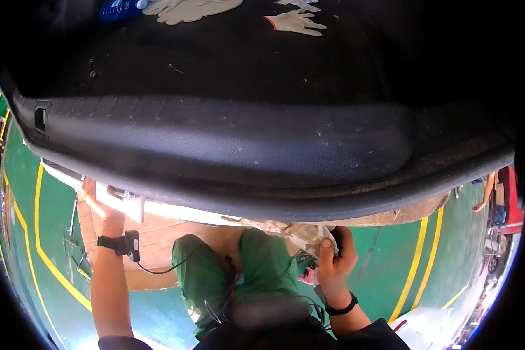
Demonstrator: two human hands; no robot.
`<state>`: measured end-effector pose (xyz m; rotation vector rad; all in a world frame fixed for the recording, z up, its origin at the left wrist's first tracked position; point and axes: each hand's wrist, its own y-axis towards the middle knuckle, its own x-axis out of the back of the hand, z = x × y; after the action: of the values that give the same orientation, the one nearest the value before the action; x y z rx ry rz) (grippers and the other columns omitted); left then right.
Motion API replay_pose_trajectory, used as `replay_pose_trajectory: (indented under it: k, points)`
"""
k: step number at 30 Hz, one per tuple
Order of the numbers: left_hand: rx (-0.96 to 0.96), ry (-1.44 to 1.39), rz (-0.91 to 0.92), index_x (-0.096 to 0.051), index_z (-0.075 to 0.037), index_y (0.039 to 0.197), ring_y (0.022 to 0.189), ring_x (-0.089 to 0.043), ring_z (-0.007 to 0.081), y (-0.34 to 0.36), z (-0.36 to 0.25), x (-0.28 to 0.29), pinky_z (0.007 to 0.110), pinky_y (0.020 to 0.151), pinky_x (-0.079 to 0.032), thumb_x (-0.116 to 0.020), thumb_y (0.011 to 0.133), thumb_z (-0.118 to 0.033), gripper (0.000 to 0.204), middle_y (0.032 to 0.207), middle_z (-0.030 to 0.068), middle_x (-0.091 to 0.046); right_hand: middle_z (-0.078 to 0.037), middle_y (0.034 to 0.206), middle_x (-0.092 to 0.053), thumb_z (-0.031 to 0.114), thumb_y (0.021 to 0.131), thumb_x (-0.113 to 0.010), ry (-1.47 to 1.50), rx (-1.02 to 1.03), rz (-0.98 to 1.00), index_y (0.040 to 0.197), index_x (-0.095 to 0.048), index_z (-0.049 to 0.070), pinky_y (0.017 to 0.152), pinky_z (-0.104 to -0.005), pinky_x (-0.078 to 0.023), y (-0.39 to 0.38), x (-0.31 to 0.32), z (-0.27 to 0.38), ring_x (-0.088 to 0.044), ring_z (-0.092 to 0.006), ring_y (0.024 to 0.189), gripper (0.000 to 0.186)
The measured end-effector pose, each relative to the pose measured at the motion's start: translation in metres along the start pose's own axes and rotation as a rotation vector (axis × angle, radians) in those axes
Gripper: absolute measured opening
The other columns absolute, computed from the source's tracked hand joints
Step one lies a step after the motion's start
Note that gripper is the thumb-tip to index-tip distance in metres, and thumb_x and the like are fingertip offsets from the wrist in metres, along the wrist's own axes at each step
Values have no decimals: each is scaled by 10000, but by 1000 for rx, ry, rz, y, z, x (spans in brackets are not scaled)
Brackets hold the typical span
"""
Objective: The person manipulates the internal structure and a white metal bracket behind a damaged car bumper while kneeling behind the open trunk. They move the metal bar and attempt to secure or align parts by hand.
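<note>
A white car bumper [175, 211] runs below the dark rear sill, bright with glare on its left part. My left hand [103, 204] is closed at its left end, with the fingers partly hidden behind the white edge. On the right, my right hand [337, 261] grips a dirt-caked edge of the bumper [306, 236]. The thumb lies on the near face and the other fingers curl behind. A black strapped device [122, 245] with a cable sits on my left wrist, and a dark band [343, 304] on my right.
Black trunk sill trim [233, 137] spans the view above my hands. Inside the trunk lie pale work gloves [297, 22] and a blue bottle [121, 9]. Brown cardboard [151, 245] covers part of the green floor [385, 256]. Tools [73, 219] lie at left. Another person's arm [487, 191] shows far right.
</note>
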<state>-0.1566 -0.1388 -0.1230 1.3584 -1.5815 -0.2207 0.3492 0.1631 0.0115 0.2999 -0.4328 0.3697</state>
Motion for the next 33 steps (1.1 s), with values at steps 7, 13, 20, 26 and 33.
replay_pose_trajectory:
  k: [7, 13, 20, 26, 33]
  points:
    - [249, -242, -140, -691, -35, 991, 999, -592, 328, 10, -50, -11, 467, 942, -437, -571, 921, -507, 492, 1019, 121, -701, -122, 985, -710, 220, 997, -590, -58, 42, -4, 1215, -594, -87, 719, -280, -495, 0, 1, -5, -613, -130, 798, 376]
    - [301, -342, -106, -663, -40, 949, 997, -576, 297, -2, -23, -3, 458, 935, -425, -566, 926, -543, 513, 984, 120, -679, -144, 947, -710, 257, 1001, -589, -118, 71, -10, 1219, -594, -93, 691, -281, -490, 0, 3, -8, -612, -128, 770, 412]
    - [400, -473, -107, -636, -46, 874, 954, -548, 260, -10, -21, -2, 430, 900, -413, -594, 927, -427, 387, 943, 103, -655, -184, 920, -701, 287, 964, -644, -85, 3, -34, 1152, -613, -85, 725, -354, -518, -4, 4, -9, -673, -281, 801, 418]
    - [436, -575, -166, -613, -51, 809, 916, -524, 228, -7, -42, -2, 406, 870, -403, -618, 928, -327, 300, 907, 89, -634, -183, 1070, -712, 405, 1019, -590, -60, -71, 25, 1253, -576, -118, 871, -327, -505, -4, 4, -1, -663, -215, 977, 573]
    - [119, -92, -127, -518, -41, 636, 704, -425, 307, 41, -124, -8, 433, 829, -360, -534, 974, -222, 383, 635, 133, -515, -180, 1135, -699, 484, 1013, -588, -49, -64, -1, 1271, -574, -121, 916, -339, -509, -5, 0, -2, -660, -231, 1023, 658]
